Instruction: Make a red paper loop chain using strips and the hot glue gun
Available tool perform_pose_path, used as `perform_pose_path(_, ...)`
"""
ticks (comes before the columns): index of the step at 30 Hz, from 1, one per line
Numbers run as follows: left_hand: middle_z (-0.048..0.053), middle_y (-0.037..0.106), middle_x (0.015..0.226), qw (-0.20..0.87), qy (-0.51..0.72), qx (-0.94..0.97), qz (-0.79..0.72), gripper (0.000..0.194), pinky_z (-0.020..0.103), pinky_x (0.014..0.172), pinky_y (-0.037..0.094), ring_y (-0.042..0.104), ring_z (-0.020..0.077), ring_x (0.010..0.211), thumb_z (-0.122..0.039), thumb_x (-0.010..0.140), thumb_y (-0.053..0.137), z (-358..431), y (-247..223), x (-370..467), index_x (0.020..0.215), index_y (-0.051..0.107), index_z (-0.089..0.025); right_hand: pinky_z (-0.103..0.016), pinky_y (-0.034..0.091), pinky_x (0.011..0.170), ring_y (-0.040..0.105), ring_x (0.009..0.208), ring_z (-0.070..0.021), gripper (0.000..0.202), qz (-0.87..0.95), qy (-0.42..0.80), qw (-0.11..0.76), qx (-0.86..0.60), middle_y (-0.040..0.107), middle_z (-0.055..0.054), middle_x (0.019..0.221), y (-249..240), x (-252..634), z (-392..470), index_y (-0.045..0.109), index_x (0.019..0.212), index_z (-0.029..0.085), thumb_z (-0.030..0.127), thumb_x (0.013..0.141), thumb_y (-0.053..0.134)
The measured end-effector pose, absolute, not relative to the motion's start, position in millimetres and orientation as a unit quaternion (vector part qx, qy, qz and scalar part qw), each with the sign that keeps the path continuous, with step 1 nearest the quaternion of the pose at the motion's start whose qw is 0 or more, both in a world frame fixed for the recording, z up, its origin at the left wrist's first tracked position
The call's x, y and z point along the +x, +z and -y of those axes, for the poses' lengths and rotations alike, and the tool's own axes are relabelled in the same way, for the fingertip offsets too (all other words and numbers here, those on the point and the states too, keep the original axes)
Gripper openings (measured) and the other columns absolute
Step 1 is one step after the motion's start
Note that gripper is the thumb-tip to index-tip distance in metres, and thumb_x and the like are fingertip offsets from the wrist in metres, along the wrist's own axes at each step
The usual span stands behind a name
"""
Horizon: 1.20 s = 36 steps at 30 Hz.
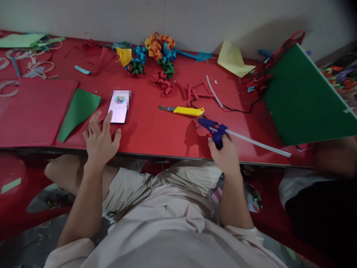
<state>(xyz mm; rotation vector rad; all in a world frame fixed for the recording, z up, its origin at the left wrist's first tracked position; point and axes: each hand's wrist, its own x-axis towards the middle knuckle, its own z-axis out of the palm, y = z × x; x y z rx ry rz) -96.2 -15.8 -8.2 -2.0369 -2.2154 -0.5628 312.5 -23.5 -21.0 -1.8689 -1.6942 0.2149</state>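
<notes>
My right hand (pixel 225 152) grips a blue hot glue gun (pixel 213 129) near the table's front edge. A long white glue stick (pixel 259 143) juts from the back of the gun, and its nozzle points left. With fingers spread, my left hand (pixel 102 137) reaches over a phone (pixel 118 111) with a lit screen; the index fingertip is at the phone's lower left edge. Between the hands lies a yellow utility knife (pixel 188 111) with its blade out to the left. Beyond it sit curled paper chains (pixel 160 46) in orange, blue, green and red.
Red sheets (pixel 33 111) and a green sheet (pixel 79 111) lie on the left of the red table (pixel 150 137). At the right a green board (pixel 309 100) leans up beside another person (pixel 334 156). A yellow paper (pixel 234 59) rests near the wall.
</notes>
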Motion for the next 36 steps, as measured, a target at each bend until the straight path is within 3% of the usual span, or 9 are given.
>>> perform_pose_path(2, 0.018, 0.028, 0.171, 0.045, -0.183, -0.664, 0.724, 0.075, 0.066, 0.114, 0.038, 0.038, 0.0430, 0.152, -0.044, 0.101, 0.050, 15.3, -9.5, -97.3, 0.169, 0.023, -0.029, -0.051, 0.053, 0.095, 0.067, 0.107, -0.0348, 0.046, 0.628, 0.081, 0.302, -0.713, 0.072, -0.020, 0.119, -21.2, 312.5, 22.1, 0.071, 0.122, 0.016, 0.048, 0.091, 0.059)
perform_pose_path(6, 0.017, 0.030, 0.170, 0.041, -0.187, -0.661, 0.726, 0.073, 0.063, 0.115, 0.038, 0.037, 0.0409, 0.153, -0.044, 0.102, 0.049, 15.8, -9.4, -97.4, 0.169, 0.024, -0.028, -0.048, 0.054, 0.091, 0.068, 0.096, -0.0323, 0.040, 0.638, 0.087, 0.311, -0.699, 0.074, -0.016, 0.102, -20.6, 315.8, 15.7, 0.075, 0.103, 0.017, 0.052, 0.091, 0.061)
perform_pose_path(14, 0.017, 0.034, 0.167, 0.029, -0.204, -0.664, 0.719, 0.058, 0.060, 0.115, 0.038, 0.048, 0.0380, 0.147, -0.039, 0.103, 0.051, 16.8, -5.6, -95.9, 0.159, 0.046, -0.026, -0.042, 0.055, 0.079, 0.068, 0.080, -0.0276, 0.035, 0.653, 0.057, 0.319, -0.685, 0.072, -0.013, 0.088, -24.9, 316.2, 7.9, 0.072, 0.091, 0.018, 0.050, 0.090, 0.061)
perform_pose_path(18, 0.016, 0.035, 0.167, 0.026, -0.181, -0.670, 0.720, 0.052, 0.059, 0.115, 0.038, 0.046, 0.0367, 0.148, -0.038, 0.103, 0.053, 15.2, -2.2, -95.1, 0.154, 0.053, -0.029, -0.040, 0.052, 0.073, 0.065, 0.073, -0.0264, 0.036, 0.637, 0.032, 0.298, -0.710, 0.070, -0.012, 0.083, -26.0, 310.7, 10.0, 0.071, 0.091, 0.018, 0.051, 0.092, 0.059)
perform_pose_path(22, 0.013, 0.036, 0.167, 0.019, -0.165, -0.666, 0.727, 0.045, 0.060, 0.117, 0.036, 0.042, 0.0374, 0.151, -0.038, 0.103, 0.052, 14.7, -1.7, -95.7, 0.147, 0.062, -0.031, -0.040, 0.049, 0.069, 0.063, 0.068, -0.0261, 0.035, 0.631, 0.019, 0.289, -0.719, 0.067, -0.010, 0.074, -25.8, 309.6, 9.3, 0.066, 0.080, 0.020, 0.052, 0.092, 0.059)
perform_pose_path(24, 0.012, 0.035, 0.168, 0.022, -0.172, -0.667, 0.724, 0.047, 0.058, 0.119, 0.035, 0.041, 0.0358, 0.152, -0.038, 0.103, 0.052, 14.9, -3.6, -96.9, 0.149, 0.059, -0.032, -0.041, 0.048, 0.069, 0.063, 0.068, -0.0269, 0.035, 0.632, 0.012, 0.284, -0.721, 0.067, -0.010, 0.074, -26.0, 310.5, 8.8, 0.065, 0.078, 0.021, 0.053, 0.092, 0.058)
perform_pose_path(29, 0.017, 0.033, 0.168, 0.032, -0.196, -0.666, 0.719, 0.069, 0.056, 0.119, 0.036, 0.041, 0.0355, 0.152, -0.039, 0.100, 0.054, 15.4, -9.0, -99.1, 0.164, 0.034, -0.024, -0.043, 0.050, 0.071, 0.062, 0.071, -0.0277, 0.037, 0.634, 0.015, 0.281, -0.721, 0.066, -0.010, 0.075, -26.6, 311.1, 7.6, 0.067, 0.085, 0.021, 0.056, 0.092, 0.057)
perform_pose_path(33, 0.020, 0.035, 0.167, 0.035, -0.201, -0.656, 0.727, 0.070, 0.055, 0.115, 0.039, 0.037, 0.0371, 0.154, -0.037, 0.100, 0.053, 15.9, -9.6, -98.2, 0.164, 0.033, -0.017, -0.043, 0.053, 0.075, 0.064, 0.074, -0.0268, 0.038, 0.647, 0.057, 0.301, -0.698, 0.069, -0.011, 0.081, -23.9, 313.1, 8.3, 0.070, 0.093, 0.020, 0.055, 0.093, 0.057)
perform_pose_path(36, 0.022, 0.037, 0.165, 0.030, -0.212, -0.648, 0.731, 0.070, 0.054, 0.113, 0.041, 0.038, 0.0377, 0.153, -0.038, 0.100, 0.054, 16.9, -9.0, -97.6, 0.162, 0.035, -0.013, -0.045, 0.054, 0.079, 0.065, 0.078, -0.0274, 0.037, 0.656, 0.084, 0.316, -0.680, 0.071, -0.012, 0.084, -17.2, 324.4, 10.1, 0.070, 0.088, 0.020, 0.054, 0.092, 0.056)
